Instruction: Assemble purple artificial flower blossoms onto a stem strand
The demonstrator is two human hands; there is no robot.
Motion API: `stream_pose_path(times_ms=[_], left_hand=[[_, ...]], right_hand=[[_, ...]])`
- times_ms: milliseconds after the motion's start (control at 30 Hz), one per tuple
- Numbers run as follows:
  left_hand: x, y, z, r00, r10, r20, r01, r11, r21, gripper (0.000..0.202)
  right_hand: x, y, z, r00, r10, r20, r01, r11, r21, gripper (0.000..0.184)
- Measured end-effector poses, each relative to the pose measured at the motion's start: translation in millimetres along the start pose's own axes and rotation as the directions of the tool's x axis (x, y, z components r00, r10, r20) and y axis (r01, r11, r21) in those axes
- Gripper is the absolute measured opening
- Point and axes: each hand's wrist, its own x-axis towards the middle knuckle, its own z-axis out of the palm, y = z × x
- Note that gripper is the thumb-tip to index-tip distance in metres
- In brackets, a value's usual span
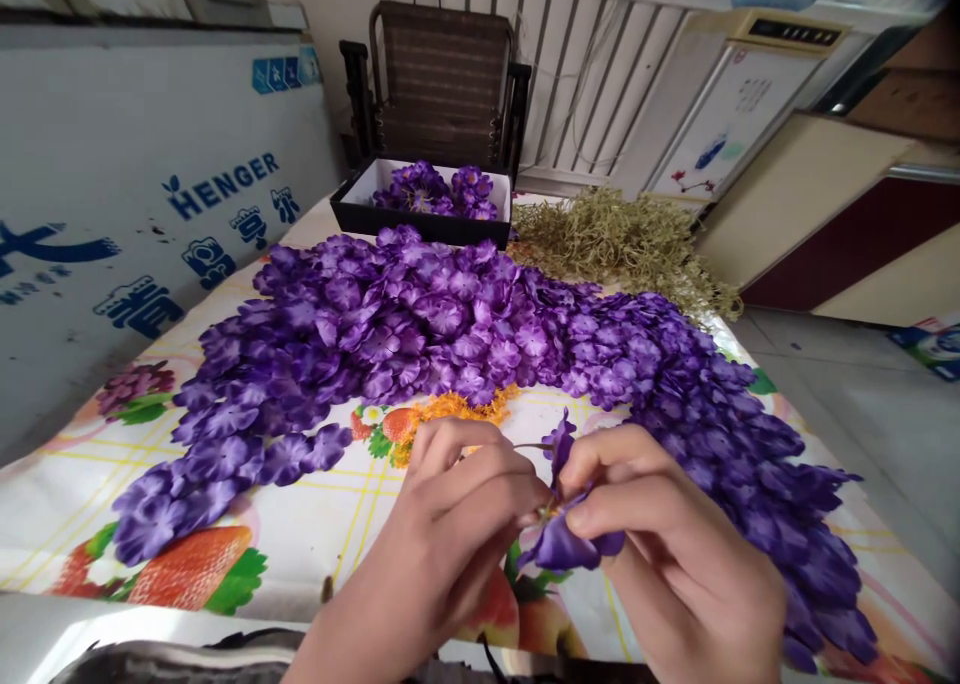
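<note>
From the head view: left hand [442, 534] and right hand [675, 554], both narrowly pinched on a purple cloth flower [562, 539], held just above the fruit-printed bench [315, 534], the exact grip partly hidden by fingers. Just beside them, a long heap of purple blossoms [420, 334]; farther off, a black box [420, 214] holding more blossoms, and dried greenery [615, 244].

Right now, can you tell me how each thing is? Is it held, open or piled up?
left hand, gripping the flower
right hand, gripping the flower
purple fabric flower, held between both hands
purple fabric petals, heaped in a long pile on the tablecloth
black box, open, with purple flowers inside
dried moss, lying in a loose heap
folding chair, standing upright
</note>
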Motion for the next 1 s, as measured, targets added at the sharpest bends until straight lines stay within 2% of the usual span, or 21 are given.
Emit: stream_pose_path(times_ms=[167,300,533,667,1000], left_hand=[[-2,-3,-2.7,0.998,0.036,-0.043,-0.034,0.998,0.057,0.016],[-3,-3,-4.1,0.995,0.075,-0.073,-0.074,0.997,0.021,0.017],[-6,-6,-2.9,0.993,0.092,-0.070,-0.091,0.996,0.016,0.014],[-7,-4,-2.9,0.992,0.102,-0.069,-0.100,0.994,0.038,0.015],[-4,0,-3.8,0.992,0.125,-0.018,-0.121,0.983,0.135,0.019]], right_hand=[[5,-2,4,0.999,-0.014,0.045,0.016,0.999,-0.049,0.029],[7,-1,9,0.999,-0.023,0.049,0.022,1.000,0.005,0.026],[7,4,13,0.994,0.071,0.088,-0.085,0.983,0.161,0.018],[5,4,15,0.991,0.118,0.062,-0.129,0.964,0.232,0.017],[3,4,9,0.973,0.177,0.147,-0.211,0.941,0.263,0.017]])
